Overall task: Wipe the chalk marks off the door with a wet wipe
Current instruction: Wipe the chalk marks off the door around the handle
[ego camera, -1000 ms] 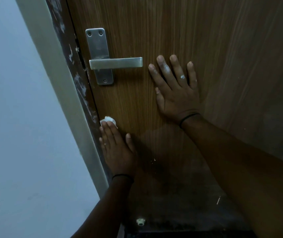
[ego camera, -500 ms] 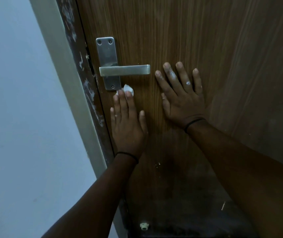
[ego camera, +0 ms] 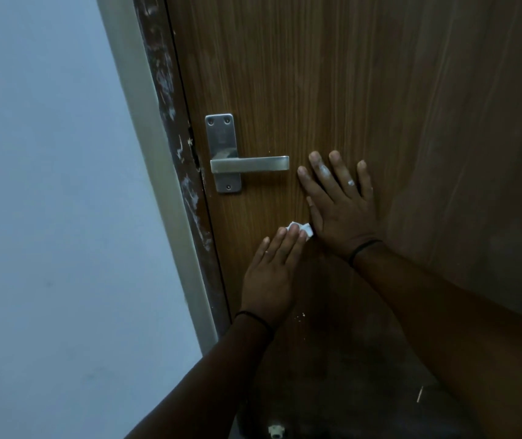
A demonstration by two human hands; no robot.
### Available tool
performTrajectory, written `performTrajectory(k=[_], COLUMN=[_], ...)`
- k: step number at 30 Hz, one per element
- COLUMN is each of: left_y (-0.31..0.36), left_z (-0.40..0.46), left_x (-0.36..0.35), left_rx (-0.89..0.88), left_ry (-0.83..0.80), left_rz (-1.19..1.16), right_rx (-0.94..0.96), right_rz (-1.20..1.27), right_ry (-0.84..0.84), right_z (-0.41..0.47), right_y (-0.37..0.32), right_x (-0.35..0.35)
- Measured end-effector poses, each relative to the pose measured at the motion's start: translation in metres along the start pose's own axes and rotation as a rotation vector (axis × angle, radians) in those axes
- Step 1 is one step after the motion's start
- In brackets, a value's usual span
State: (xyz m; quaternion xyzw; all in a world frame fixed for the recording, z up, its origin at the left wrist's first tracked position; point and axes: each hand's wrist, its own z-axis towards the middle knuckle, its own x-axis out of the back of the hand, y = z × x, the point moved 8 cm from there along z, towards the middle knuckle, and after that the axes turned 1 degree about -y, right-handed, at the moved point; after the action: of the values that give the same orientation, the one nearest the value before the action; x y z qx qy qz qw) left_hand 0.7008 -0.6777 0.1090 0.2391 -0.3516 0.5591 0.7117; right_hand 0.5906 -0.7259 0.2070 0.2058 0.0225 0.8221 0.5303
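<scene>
1. Wet wipe (ego camera: 301, 229) sits bunched on the wooden door (ego camera: 364, 90), below the lever handle (ego camera: 249, 164).
2. Left hand (ego camera: 270, 277) presses it, fingers straight and together.
3. Right hand (ego camera: 342, 210) lies flat, fingers spread, touching the wipe.

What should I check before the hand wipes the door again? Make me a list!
1. Wet wipe under the left hand's fingers: ok, pressed flat on the door.
2. Right hand steadying the door: ok, flat beside the lever handle.
3. Room to wipe rightward: not ok, the wipe touches the right hand.
4. White specks below the left hand: not ok, not wiped yet.
5. Wipe wet enough: cannot tell.
</scene>
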Motion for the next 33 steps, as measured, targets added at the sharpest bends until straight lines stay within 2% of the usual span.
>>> performTrajectory(k=[3, 6, 9, 13, 18, 20, 24, 27, 30, 33], left_y=[-0.001, -0.003, -0.006, -0.007, -0.022, -0.026, -0.036, -0.038, -0.032, -0.018], left_z=[0.003, 0.003, 0.004, 0.004, -0.001, -0.004, -0.010, -0.011, -0.008, 0.002], left_x=[0.012, 0.013, 0.015, 0.024, 0.031, 0.036, 0.049, 0.051, 0.050, 0.052], left_rx=[-0.011, -0.019, -0.012, 0.004, 0.157, 0.177, 0.205, 0.189, 0.174, 0.166], left_ry=[-0.018, -0.056, -0.058, -0.013, -0.009, 0.040, 0.179, 0.192, 0.180, 0.184], left_rz=[-0.026, -0.074, -0.130, -0.306, -0.589, -0.635, -0.585, -0.519, -0.481, -0.473], right_rx=[-0.083, -0.299, -0.492, -0.566, -0.684, -0.666, -0.560, -0.575, -0.676, -0.732], right_rz=[0.181, 0.438, 0.612, 0.752, 0.734, 0.700, 0.590, 0.573, 0.526, 0.457], right_ry=[-0.026, 0.001, -0.154, -0.285, -0.316, -0.326, -0.375, -0.385, -0.246, -0.084], right_z=[0.000, -0.025, -0.056, -0.066, -0.060, -0.057, -0.062, -0.081, -0.087, -0.053], right_y=[-0.003, 0.000, -0.009, -0.030, -0.042, -0.046, -0.048, -0.023, 0.036, 0.095], right_x=[0.013, 0.024, 0.015, 0.000, -0.010, -0.012, -0.014, -0.008, 0.018, 0.048])
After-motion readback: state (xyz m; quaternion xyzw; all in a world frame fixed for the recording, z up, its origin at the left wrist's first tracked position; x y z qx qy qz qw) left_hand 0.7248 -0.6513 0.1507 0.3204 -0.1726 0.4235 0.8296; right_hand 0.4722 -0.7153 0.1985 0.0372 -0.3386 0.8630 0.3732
